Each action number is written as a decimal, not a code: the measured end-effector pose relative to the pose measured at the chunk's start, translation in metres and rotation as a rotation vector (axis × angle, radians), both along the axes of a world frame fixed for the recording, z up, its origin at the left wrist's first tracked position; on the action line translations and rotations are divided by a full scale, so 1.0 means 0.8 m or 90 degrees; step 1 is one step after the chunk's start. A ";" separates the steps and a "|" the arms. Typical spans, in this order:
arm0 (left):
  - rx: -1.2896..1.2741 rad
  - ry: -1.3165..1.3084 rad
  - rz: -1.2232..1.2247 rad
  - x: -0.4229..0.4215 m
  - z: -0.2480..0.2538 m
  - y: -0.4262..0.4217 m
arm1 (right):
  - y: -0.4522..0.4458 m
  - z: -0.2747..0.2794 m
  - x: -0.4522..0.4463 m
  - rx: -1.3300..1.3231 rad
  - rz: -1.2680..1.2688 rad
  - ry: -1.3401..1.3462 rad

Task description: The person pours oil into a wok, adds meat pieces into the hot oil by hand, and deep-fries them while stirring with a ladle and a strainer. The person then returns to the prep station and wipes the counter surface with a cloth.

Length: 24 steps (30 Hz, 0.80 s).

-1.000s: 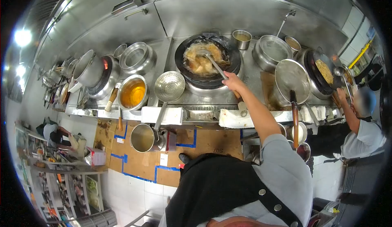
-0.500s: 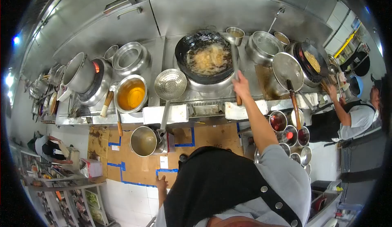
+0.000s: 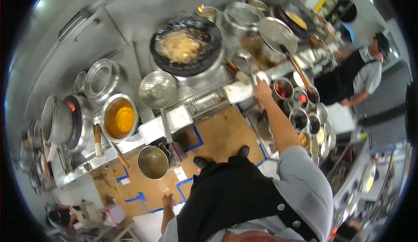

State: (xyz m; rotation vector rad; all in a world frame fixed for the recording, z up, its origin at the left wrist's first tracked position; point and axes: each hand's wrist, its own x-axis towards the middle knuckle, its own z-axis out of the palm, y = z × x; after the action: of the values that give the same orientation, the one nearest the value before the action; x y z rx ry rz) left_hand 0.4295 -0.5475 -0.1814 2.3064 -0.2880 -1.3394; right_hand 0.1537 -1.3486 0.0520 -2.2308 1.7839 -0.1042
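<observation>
My right hand [image 3: 263, 90] is closed around the handle of a metal ladle [image 3: 244, 54]. The ladle's bowl points toward the back of the range, right of a black wok [image 3: 214, 59]. Pale food [image 3: 179, 47] bubbles in oil inside the wok. At my side, over the floor, hangs my left hand [image 3: 167, 199], holding nothing, its fingers loosely apart and slightly blurred. A steel pot [image 3: 153, 177] stands nearest to it. A perforated skimmer [image 3: 157, 89] lies in front of the wok, its handle reaching over the front edge.
Left stands a steel bowl of orange liquid [image 3: 136, 113] beside a brush [image 3: 98, 139]. A large strainer [image 3: 278, 37] with a wooden handle is at right, above several seasoning containers [image 3: 299, 119]. A co-worker [image 3: 361, 68] stands on the right. Flame shows near a small pot [image 3: 207, 13].
The ladle has moved from the wok's right rim to the right, over the range's front edge, still in my right hand. My view has turned right and tilted.
</observation>
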 end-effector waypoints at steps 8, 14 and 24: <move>-0.228 0.098 0.153 0.044 0.012 -0.157 | 0.234 -0.119 -0.066 0.009 0.219 -0.295; -0.068 0.041 -0.128 -0.085 0.015 -0.242 | 0.449 -0.188 -0.356 0.421 -0.093 0.027; -0.010 0.103 -0.439 -0.294 0.028 -0.347 | 0.823 -0.171 -0.730 0.402 -0.658 -0.096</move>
State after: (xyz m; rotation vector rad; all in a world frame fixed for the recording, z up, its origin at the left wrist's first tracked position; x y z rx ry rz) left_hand 0.1946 -0.8250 -0.1587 2.1440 -1.1072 -1.8068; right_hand -0.4300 -0.6905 -0.0850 -0.7402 2.2619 0.0787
